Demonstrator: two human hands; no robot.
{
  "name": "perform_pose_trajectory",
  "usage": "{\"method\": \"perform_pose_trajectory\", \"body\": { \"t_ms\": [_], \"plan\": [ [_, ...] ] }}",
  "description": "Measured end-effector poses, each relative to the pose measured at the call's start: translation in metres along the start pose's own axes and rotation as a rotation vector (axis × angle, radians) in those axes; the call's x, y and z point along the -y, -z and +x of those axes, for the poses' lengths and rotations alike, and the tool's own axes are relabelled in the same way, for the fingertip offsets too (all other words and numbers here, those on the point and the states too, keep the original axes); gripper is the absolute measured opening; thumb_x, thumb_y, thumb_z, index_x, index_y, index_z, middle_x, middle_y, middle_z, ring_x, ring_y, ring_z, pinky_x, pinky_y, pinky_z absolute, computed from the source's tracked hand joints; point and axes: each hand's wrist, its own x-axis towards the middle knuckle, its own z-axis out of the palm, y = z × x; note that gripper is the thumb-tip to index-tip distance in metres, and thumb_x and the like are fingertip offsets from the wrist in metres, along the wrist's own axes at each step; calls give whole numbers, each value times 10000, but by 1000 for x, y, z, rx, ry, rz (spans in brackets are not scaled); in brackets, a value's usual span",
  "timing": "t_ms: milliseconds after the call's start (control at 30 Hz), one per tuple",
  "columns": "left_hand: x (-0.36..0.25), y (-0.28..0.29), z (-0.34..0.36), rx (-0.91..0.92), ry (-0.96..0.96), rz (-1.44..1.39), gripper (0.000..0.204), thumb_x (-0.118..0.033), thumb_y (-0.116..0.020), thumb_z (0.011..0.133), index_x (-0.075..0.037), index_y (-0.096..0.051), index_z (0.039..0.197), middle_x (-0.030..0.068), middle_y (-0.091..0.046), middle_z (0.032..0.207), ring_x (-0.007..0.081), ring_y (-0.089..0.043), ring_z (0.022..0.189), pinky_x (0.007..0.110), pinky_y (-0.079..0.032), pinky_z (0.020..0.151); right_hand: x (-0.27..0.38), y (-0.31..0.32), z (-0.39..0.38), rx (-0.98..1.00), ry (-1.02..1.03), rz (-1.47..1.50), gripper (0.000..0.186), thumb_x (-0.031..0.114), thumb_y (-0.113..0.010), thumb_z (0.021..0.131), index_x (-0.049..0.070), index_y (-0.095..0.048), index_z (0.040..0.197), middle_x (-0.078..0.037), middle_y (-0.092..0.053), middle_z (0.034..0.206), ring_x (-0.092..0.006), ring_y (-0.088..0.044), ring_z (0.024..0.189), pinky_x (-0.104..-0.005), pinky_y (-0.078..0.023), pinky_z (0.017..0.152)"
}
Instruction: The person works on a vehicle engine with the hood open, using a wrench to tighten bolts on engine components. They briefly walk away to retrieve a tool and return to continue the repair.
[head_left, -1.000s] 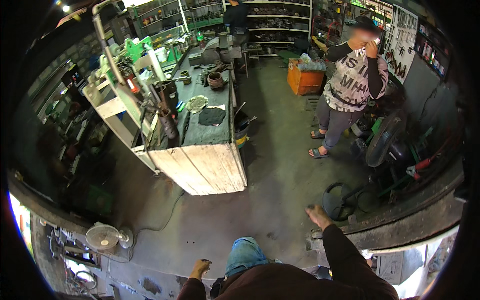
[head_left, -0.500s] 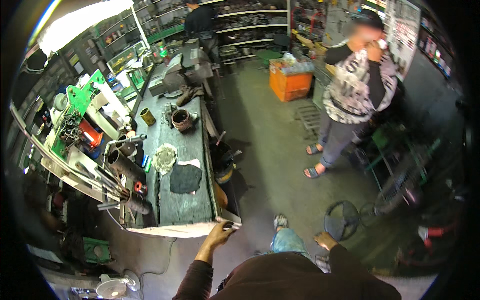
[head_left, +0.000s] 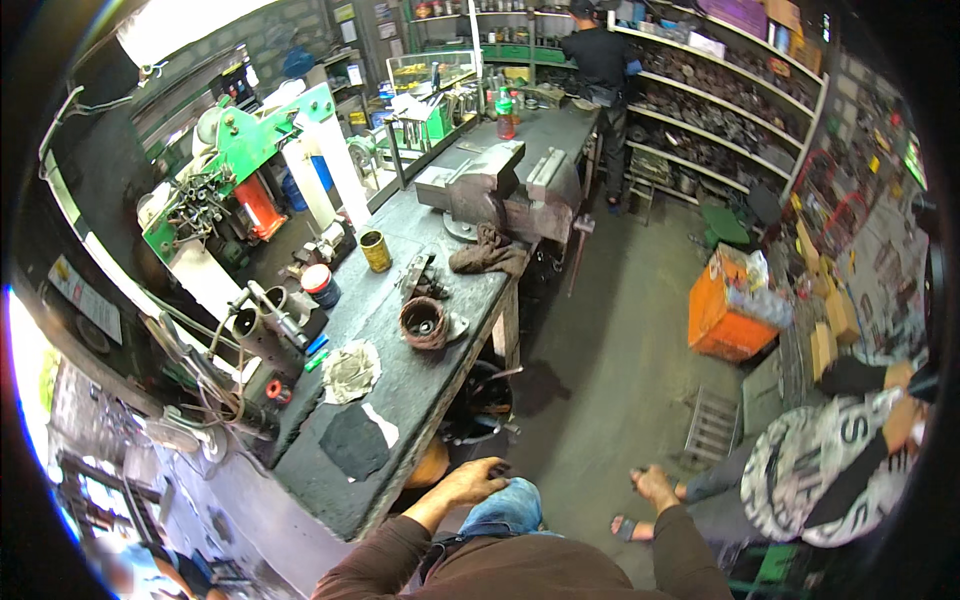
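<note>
The left hand is out in front of the body, just beside the jeans-covered leg; whether they touch I cannot tell. Its fingers are loosely half-curled, dark at the tips, with nothing visible in their grasp. Taking twelve as the top of the view, the workbench has its near edge at ten o'clock from these fingers, close by but apart. A black bucket stands beside the bench at twelve o'clock from them, near and untouched. On the benchtop, a dark flat sheet lies between nine and ten o'clock, a crumpled pale cloth between ten and eleven, and a rusty ridged ring at eleven.

The right hand is well apart from the left, at three o'clock from it. Its fingers are bent, but how far they open, or whether they hold anything, I cannot tell. A metal grate lies on the floor between one and two o'clock from them, and another person's sandalled foot is near, at seven.
</note>
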Motion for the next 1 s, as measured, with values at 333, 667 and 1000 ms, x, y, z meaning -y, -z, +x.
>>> {"method": "perform_pose_trajectory", "body": {
  "t_ms": [333,667,1000],
  "plan": [
    [165,-61,195,-228,596,-229,413,-412,-681,856,-6,-745,894,203,-743,893,334,-723,816,433,-548,744,375,248,157,-309,1026,169,192,146,-653,949,-38,-679,997,-195,-720,896,-254,-701,819,-368,-534,735],
    [96,-110,187,-980,994,-1047,328,-219,-678,908,90,-702,1014,144,-698,809,235,-654,677,368,-517,566,726,268,276,-62,1811,-161,218,218,-670,913,2,-700,921,-202,-690,910,-407,-662,867,-457,-523,752],
    [-86,-300,224,-954,1290,-1310,319,-256,-608,921,-59,-703,1153,113,-706,878,206,-649,705,381,-506,562,983,118,399,-231,1915,-722,208,216,-659,900,101,-736,1055,-186,-696,1088,-391,-661,1053,-506,-552,897]
  ]
}}
